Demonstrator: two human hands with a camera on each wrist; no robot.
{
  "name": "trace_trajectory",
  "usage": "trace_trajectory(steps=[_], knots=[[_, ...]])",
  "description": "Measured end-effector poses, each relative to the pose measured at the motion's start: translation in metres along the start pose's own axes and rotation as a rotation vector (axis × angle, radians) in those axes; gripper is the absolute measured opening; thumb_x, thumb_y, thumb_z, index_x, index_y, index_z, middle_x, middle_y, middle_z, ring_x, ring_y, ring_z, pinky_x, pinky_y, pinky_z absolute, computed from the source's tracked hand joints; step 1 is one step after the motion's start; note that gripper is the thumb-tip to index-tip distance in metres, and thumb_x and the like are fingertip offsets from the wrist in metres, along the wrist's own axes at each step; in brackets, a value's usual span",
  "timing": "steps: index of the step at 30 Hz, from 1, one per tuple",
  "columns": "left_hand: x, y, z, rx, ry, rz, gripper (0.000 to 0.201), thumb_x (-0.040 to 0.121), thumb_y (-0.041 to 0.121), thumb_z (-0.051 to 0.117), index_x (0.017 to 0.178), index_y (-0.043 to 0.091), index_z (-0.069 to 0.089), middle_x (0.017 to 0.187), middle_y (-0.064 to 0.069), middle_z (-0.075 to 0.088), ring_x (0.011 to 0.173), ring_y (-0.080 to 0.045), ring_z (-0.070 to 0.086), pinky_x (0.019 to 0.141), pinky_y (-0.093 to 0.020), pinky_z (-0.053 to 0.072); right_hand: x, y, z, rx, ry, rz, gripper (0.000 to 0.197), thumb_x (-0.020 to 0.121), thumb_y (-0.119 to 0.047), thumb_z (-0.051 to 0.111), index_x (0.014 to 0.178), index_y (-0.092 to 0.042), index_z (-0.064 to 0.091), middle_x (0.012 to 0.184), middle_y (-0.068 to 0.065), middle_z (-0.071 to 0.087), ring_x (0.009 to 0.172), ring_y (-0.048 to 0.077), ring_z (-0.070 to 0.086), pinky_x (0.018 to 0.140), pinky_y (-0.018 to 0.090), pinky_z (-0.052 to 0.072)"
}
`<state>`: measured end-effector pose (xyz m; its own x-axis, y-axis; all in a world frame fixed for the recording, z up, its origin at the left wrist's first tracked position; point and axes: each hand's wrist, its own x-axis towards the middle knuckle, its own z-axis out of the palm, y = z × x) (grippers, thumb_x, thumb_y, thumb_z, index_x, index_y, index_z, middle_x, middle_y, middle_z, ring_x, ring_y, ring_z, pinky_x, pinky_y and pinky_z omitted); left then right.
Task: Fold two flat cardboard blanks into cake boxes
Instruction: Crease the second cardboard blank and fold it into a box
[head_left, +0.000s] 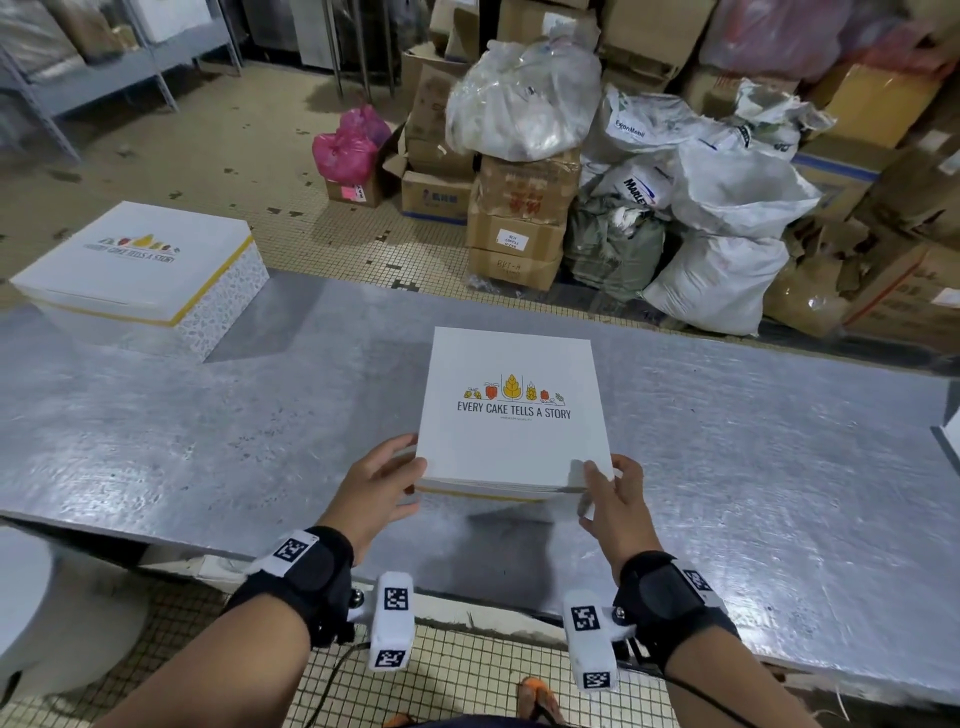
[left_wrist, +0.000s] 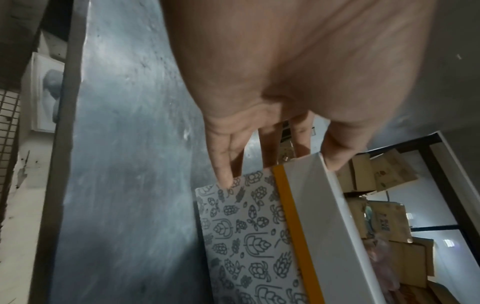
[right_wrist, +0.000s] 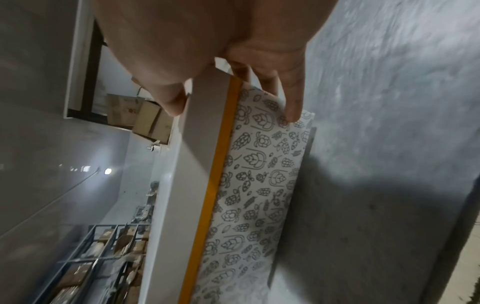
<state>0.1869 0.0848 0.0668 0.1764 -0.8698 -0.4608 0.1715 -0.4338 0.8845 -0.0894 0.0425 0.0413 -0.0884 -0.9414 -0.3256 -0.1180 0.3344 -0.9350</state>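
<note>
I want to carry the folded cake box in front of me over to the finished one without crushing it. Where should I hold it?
Probably as the hands have it now: the left hand and right hand at the two near corners of the cake box, thumbs on the lid, fingers against the patterned side wall. Corners are stiffest; the broad flat lid would likely dent.

Grey metal table (head_left: 260, 441): closed cake box (head_left: 140, 275) far left; second cake box (head_left: 511, 415) centre-front.
</note>
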Motion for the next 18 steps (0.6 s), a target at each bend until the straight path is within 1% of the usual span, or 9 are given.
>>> trace_trajectory(steps=[1,3,6,7,10,12,14,16,18], knots=[[0.000,0.000,-0.003,-0.006,0.002,0.010,0.029,0.096,0.020,0.065,0.122,0.033,0.064,0.126,0.002,0.066,0.110,-0.021,0.064,0.098,-0.047,0.054,-0.003,0.001,0.004,-0.020,0.013,-0.011,0.025,0.098,-0.039,0.056,0.116,-0.034,0.040,0.086,0.010,0.051,0.073,0.019,0.054,0.088,0.050,0.053],[0.000,0.002,-0.014,-0.004,0.022,0.029,0.028,0.097,0.017,0.063,0.121,0.031,0.065,0.124,0.003,0.067,0.110,-0.021,0.064,0.099,-0.048,0.053,-0.010,-0.002,0.016,-0.025,0.034,-0.036,0.034,0.096,-0.038,0.059,0.120,-0.029,0.038,0.092,0.007,0.050,0.074,0.021,0.055,0.089,0.054,0.053],[0.004,0.008,-0.034,-0.008,0.053,0.061,0.028,0.098,0.014,0.059,0.123,0.027,0.064,0.121,0.000,0.066,0.097,-0.018,0.060,0.099,-0.049,0.053,-0.020,-0.010,0.035,-0.005,0.026,-0.069,0.035,0.096,-0.032,0.061,0.121,-0.025,0.038,0.104,0.002,0.052,0.074,0.022,0.053,0.085,0.049,0.054],[0.006,0.011,-0.040,-0.009,0.056,0.069,0.028,0.098,0.015,0.058,0.122,0.028,0.064,0.119,0.002,0.066,0.096,-0.017,0.060,0.098,-0.049,0.053,-0.021,-0.013,0.042,-0.001,0.016,-0.077,0.035,0.097,-0.030,0.060,0.124,-0.025,0.038,0.106,0.001,0.052,0.074,0.022,0.053,0.084,0.048,0.054],[0.014,0.023,-0.055,-0.024,0.058,0.096,0.030,0.099,0.016,0.057,0.123,0.032,0.064,0.115,0.006,0.067,0.097,-0.016,0.061,0.098,-0.048,0.053,-0.014,-0.024,0.060,-0.026,-0.037,-0.097,0.042,0.099,-0.029,0.057,0.136,-0.033,0.036,0.115,-0.004,0.055,0.081,0.020,0.055,0.089,0.046,0.053],[0.024,0.031,-0.064,-0.037,0.075,0.102,0.031,0.099,0.016,0.057,0.125,0.031,0.064,0.118,0.005,0.067,0.098,-0.017,0.062,0.100,-0.049,0.052,-0.005,-0.033,0.072,-0.027,-0.059,-0.109,0.041,0.100,-0.028,0.056,0.137,-0.037,0.038,0.113,-0.006,0.057,0.081,0.020,0.054,0.089,0.045,0.053],[0.034,0.039,-0.073,-0.051,0.104,0.106,0.031,0.099,0.018,0.058,0.127,0.029,0.063,0.125,0.002,0.065,0.103,-0.019,0.062,0.101,-0.049,0.051,0.008,-0.042,0.085,-0.038,-0.076,-0.121,0.038,0.099,-0.028,0.056,0.133,-0.039,0.042,0.107,-0.006,0.058,0.079,0.021,0.053,0.088,0.046,0.053],[0.044,0.047,-0.082,-0.067,0.137,0.113,0.030,0.099,0.019,0.058,0.127,0.029,0.063,0.129,-0.001,0.063,0.105,-0.021,0.062,0.102,-0.049,0.050,0.024,-0.053,0.100,-0.050,-0.106,-0.125,0.038,0.099,-0.030,0.057,0.133,-0.039,0.042,0.106,-0.005,0.058,0.079,0.021,0.053,0.088,0.048,0.054],[0.052,0.054,-0.094,-0.070,0.161,0.119,0.030,0.099,0.020,0.058,0.127,0.030,0.063,0.128,-0.001,0.063,0.105,-0.021,0.061,0.102,-0.049,0.050,0.042,-0.062,0.119,-0.052,-0.141,-0.112,0.038,0.099,-0.031,0.057,0.134,-0.038,0.042,0.107,-0.004,0.057,0.078,0.020,0.052,0.088,0.050,0.053]])
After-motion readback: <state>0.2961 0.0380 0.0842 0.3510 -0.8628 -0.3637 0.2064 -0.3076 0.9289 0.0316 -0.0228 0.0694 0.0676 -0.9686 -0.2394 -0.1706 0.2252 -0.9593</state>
